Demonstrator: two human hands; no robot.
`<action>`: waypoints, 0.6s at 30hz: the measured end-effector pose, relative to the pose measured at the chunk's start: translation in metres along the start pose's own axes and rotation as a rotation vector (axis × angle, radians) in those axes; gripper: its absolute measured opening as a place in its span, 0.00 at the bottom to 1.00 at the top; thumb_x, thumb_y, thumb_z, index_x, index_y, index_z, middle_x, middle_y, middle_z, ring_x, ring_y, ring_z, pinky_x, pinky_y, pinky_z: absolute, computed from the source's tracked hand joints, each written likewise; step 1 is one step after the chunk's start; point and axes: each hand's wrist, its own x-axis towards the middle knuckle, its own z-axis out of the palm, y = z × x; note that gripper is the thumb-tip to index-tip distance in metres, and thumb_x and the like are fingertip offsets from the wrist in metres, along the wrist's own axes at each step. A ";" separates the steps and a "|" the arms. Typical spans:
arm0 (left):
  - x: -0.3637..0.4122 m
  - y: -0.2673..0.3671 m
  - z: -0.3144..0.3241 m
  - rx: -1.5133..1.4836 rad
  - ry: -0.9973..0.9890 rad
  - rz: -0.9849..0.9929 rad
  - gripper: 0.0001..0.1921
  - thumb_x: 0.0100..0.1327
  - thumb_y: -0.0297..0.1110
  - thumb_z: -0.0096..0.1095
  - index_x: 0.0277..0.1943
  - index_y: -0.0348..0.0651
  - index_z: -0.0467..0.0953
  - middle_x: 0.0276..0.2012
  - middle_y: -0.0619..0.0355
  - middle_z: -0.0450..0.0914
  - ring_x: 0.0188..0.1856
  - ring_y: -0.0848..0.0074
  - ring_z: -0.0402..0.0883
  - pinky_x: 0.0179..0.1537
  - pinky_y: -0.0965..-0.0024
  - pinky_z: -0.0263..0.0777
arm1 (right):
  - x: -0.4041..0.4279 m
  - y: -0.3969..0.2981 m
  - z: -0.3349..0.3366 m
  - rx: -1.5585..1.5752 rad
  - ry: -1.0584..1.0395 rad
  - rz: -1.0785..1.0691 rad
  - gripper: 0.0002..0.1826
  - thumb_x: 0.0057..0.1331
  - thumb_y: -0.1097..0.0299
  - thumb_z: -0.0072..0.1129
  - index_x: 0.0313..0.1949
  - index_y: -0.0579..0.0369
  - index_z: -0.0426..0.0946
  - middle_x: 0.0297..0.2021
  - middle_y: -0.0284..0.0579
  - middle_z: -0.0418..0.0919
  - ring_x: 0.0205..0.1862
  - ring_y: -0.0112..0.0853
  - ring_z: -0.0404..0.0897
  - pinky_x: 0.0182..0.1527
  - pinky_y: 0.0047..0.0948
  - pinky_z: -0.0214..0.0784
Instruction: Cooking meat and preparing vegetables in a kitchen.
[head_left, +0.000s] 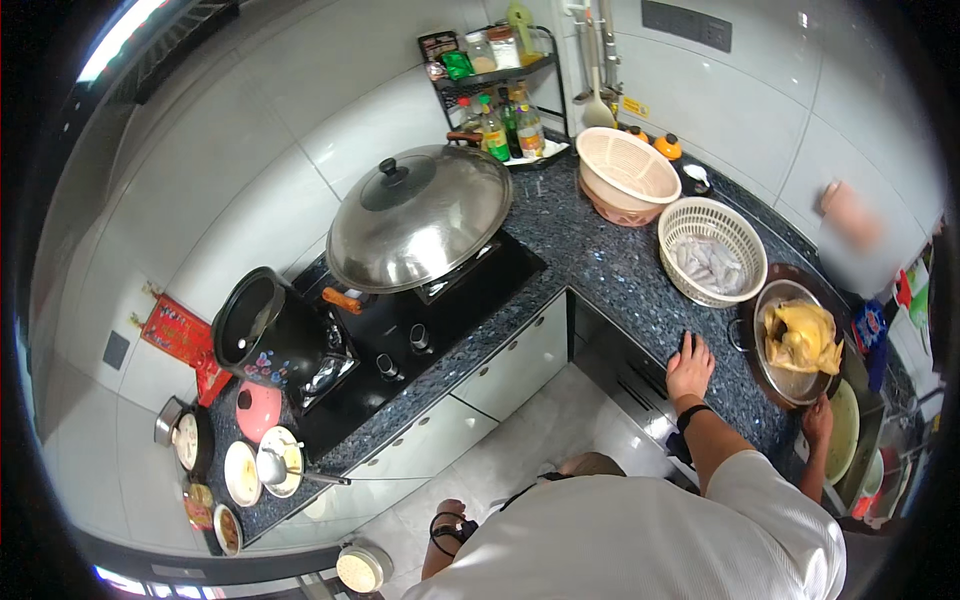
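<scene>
My right hand (690, 367) rests on the dark speckled granite countertop (622, 277), fingers slightly apart and holding nothing. To its right, a whole yellow-skinned plucked chicken (802, 337) lies in a round metal strainer (787, 384) over a brown basin. Another person's hand (817, 420) is at the strainer's lower right rim. Beyond my fingers stands a white plastic basket (712, 298) with pale, translucent pieces like shrimp (706, 264). My left hand (451, 508) hangs low by my side, a black strap on its wrist; its fingers are too unclear to read.
A lidded wok (420, 217) and a tilted black pot (262, 337) stand on the gas hob (397, 330). Stacked plastic baskets (628, 169) and a spice rack (495, 79) fill the corner. Bowls (241, 472) and a ladle (272, 466) are at left; a sink (862, 450) is at right.
</scene>
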 end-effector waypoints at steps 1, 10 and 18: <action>0.003 0.000 -0.002 0.060 -0.059 0.007 0.09 0.48 0.41 0.58 0.28 0.46 0.77 0.30 0.56 0.78 0.37 0.62 0.77 0.39 0.62 0.72 | 0.000 0.003 0.000 -0.018 -0.007 0.017 0.27 0.56 0.64 0.46 0.57 0.53 0.60 0.55 0.50 0.62 0.57 0.42 0.60 0.59 0.46 0.48; 0.006 -0.012 0.050 -0.434 -0.103 -0.285 0.12 0.45 0.38 0.64 0.34 0.47 0.79 0.38 0.56 0.79 0.44 0.66 0.77 0.44 0.66 0.73 | 0.002 -0.012 -0.003 -0.012 -0.024 -0.025 0.26 0.57 0.65 0.45 0.57 0.54 0.60 0.54 0.50 0.61 0.58 0.42 0.59 0.59 0.45 0.47; -0.005 -0.005 0.036 -0.014 -0.082 -0.063 0.10 0.46 0.38 0.63 0.32 0.45 0.79 0.35 0.56 0.79 0.42 0.65 0.77 0.41 0.68 0.73 | 0.001 -0.007 -0.003 -0.020 -0.009 -0.017 0.26 0.57 0.65 0.45 0.57 0.54 0.60 0.54 0.51 0.61 0.57 0.43 0.59 0.59 0.46 0.48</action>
